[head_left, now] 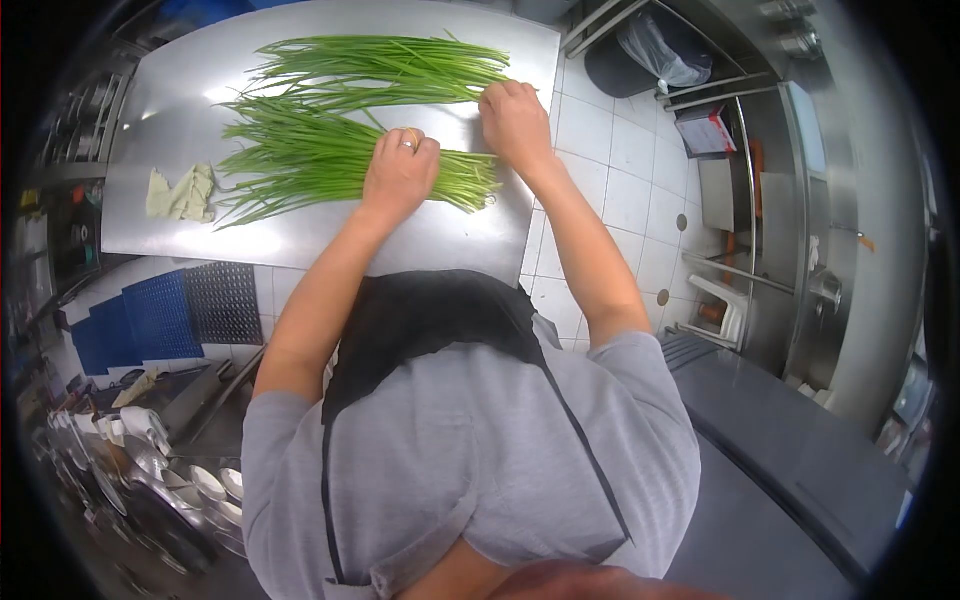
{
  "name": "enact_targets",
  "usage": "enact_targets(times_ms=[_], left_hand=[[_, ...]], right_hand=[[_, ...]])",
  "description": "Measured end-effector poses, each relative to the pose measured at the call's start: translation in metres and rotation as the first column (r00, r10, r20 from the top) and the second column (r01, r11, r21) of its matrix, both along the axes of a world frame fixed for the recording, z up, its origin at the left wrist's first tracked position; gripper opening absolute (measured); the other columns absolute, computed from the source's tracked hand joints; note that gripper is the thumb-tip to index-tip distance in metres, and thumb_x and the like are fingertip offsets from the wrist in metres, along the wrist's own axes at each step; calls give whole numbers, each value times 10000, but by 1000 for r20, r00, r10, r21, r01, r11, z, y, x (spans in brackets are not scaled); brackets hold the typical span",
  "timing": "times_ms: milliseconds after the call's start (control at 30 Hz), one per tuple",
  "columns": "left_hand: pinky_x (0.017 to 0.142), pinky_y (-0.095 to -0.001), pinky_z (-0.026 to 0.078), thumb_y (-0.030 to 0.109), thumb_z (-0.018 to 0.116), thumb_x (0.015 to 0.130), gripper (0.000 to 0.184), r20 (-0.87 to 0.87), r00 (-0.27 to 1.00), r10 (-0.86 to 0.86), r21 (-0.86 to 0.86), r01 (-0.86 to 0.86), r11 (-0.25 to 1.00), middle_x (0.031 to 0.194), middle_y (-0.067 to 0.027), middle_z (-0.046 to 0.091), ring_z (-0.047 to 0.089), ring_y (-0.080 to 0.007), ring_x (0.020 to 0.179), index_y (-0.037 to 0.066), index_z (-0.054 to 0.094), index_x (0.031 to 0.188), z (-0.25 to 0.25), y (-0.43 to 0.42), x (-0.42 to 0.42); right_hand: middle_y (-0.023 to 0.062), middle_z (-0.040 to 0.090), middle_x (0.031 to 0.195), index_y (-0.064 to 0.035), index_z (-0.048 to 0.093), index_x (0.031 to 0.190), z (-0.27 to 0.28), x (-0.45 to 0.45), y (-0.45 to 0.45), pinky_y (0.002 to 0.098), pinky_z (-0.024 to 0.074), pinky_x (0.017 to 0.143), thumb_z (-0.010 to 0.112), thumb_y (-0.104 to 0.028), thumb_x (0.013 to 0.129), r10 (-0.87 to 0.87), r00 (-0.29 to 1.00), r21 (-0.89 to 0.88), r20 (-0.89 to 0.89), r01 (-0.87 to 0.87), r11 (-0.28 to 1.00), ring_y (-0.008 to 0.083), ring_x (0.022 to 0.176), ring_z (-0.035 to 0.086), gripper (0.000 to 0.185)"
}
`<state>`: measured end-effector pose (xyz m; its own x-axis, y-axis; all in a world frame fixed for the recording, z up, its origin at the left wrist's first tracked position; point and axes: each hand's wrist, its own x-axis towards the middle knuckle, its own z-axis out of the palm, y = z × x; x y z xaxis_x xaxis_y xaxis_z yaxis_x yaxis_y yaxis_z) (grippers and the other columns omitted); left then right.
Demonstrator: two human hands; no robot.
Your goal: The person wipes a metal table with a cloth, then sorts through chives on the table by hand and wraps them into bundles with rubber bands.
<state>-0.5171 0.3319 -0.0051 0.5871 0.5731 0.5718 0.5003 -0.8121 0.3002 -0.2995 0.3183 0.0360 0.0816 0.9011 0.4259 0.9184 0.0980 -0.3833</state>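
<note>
Two bunches of long green garlic chives lie side by side on a steel table [165, 120], their pale stem ends toward the right. My left hand [402, 172], with a ring on one finger, is closed over the middle of the near bunch [300, 160]. At the stem ends of the far bunch [390, 68], my right hand [517, 122] has its fingers pressed together near the table's right edge. What those fingers hold, if anything, is hidden from above. A crumpled pale cloth [182, 193] sits by the leaf tips at the left.
A black bin with a clear liner [665, 60] stands on the white tiled floor [610, 150] beyond the table's right side. Steel racks [770, 240] run along the right. Blue and black mats [160, 315] and stacked pans and bowls [205, 490] are at the lower left.
</note>
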Motion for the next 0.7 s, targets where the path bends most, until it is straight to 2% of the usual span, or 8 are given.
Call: enact_targets(times_ms=[100, 200, 300, 400, 500, 600, 700], left_hand=[[849, -459, 507, 87, 686, 882, 87, -2, 1000, 19, 9, -19, 1000, 972, -110, 633, 600, -319, 937, 66, 617, 931, -1, -1, 1], [846, -456, 508, 98, 691, 895, 134, -17, 1000, 18, -6, -18, 1000, 981, -108, 639, 601, -313, 938, 74, 641, 1017, -1, -1, 0], [846, -456, 506, 114, 694, 912, 286, -32, 998, 50, -12, -50, 999, 980, -102, 644, 601, -313, 936, 86, 655, 1195, 0, -2, 2], [857, -466, 501, 126, 694, 926, 474, -46, 998, 49, -19, -50, 999, 1002, -107, 640, 596, -320, 940, 99, 599, 1390, -2, -1, 1], [895, -475, 498, 133, 693, 930, 558, -101, 994, 48, -97, -58, 994, 1109, -129, 644, 601, -335, 988, 98, 553, 1469, 2, -2, 0], [932, -480, 496, 145, 693, 936, 595, -30, 998, 51, -100, -54, 993, 1260, -153, 624, 607, -347, 1050, 92, 521, 1503, 0, -2, 0], [954, -482, 494, 152, 694, 938, 591, -45, 998, 48, -102, -52, 993, 1371, -166, 597, 611, -352, 1086, 87, 526, 1501, 0, -2, 0]], right_hand=[[156, 712, 908, -36, 753, 906, 5, 2, -11, 508, 565, 792, 737, -95, 833, 74, 992, -346, -104, -106, 932, 379, 913, 672, 95], [165, 724, 884, -46, 757, 902, 13, 2, -20, 507, 565, 808, 755, -122, 831, 60, 986, -368, -155, -114, 923, 384, 883, 687, 103], [160, 721, 884, -48, 761, 938, 10, 3, -10, 508, 566, 815, 757, -125, 833, 8, 993, -193, -122, -31, 981, 378, 892, 686, 131], [131, 723, 899, -77, 766, 971, -12, 7, 9, 448, 566, 821, 729, -160, 882, -72, 988, -22, 135, 75, 997, 344, 910, 701, 127], [139, 726, 902, -63, 754, 966, -9, 5, 13, 453, 564, 824, 732, -160, 880, -62, 983, -59, 173, 73, 996, 352, 927, 697, 131], [180, 727, 892, -39, 743, 957, 11, 0, 1, 509, 565, 788, 714, -103, 852, -6, 987, -223, -158, -30, 974, 401, 881, 691, 126], [175, 736, 912, -41, 754, 929, 5, 1, -9, 510, 567, 789, 701, -101, 858, 79, 995, -237, -57, -90, 967, 402, 879, 698, 107]])
